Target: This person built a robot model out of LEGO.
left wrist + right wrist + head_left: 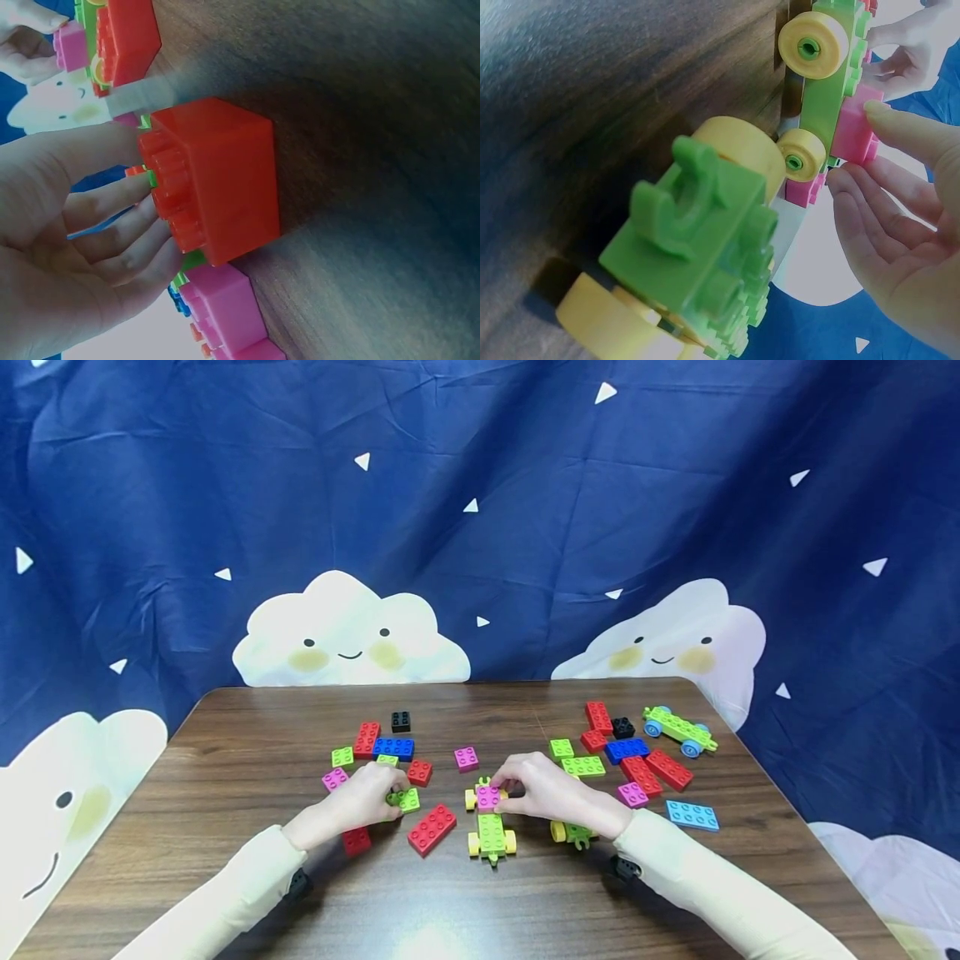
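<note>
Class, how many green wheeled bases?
3: one base under the pink brick in the right hand, another partly hidden by that forearm, a blue-wheeled base at far right. The left hand may hide others.

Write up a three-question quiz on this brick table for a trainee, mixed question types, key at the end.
1. Which colour is the brick that the right grip pinches: (a) blue, (b) pink, (c) red?
2. True or false: the green wheeled base near the far right corner has yellow wheels.
3. In the head view, how many black bricks show on the table?

Key:
1. (b) pink
2. False; its wheels are blue.
3. Two
</note>
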Demonstrator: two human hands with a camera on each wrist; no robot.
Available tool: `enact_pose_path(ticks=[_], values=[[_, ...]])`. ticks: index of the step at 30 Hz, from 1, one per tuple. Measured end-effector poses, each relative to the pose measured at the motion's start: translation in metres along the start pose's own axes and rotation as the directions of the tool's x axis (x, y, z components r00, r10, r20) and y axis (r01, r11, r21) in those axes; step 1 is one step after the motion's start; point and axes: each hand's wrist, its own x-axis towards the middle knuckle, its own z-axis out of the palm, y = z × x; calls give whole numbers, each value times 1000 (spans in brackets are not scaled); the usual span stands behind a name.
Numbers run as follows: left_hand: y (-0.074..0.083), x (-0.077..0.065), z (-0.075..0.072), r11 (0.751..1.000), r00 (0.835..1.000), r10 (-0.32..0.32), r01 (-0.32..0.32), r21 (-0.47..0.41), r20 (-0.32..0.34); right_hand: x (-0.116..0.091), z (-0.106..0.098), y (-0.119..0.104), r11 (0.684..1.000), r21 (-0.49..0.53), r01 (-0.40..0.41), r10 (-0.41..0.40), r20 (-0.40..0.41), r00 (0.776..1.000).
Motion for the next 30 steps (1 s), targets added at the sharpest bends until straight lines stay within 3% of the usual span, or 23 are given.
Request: enact_pose_path(ticks=[6, 15, 24, 30], values=[[0, 1, -4, 1000, 1000, 2, -2, 5, -23, -1, 0, 0, 1000, 1, -8, 8, 7, 1000], [6, 8, -20, 999, 998, 37, -37, -8, -51, 0, 0, 2, 1000, -10, -11, 11, 3, 1000], [23, 21, -31, 997, 995, 78, -79, -17, -56, -1, 0, 3, 1000, -2, 20, -20, -18, 1000], [37, 30, -36, 994, 995, 102, -102, -41, -9, -3, 0, 5, 999, -4, 36, -36, -32, 999]])
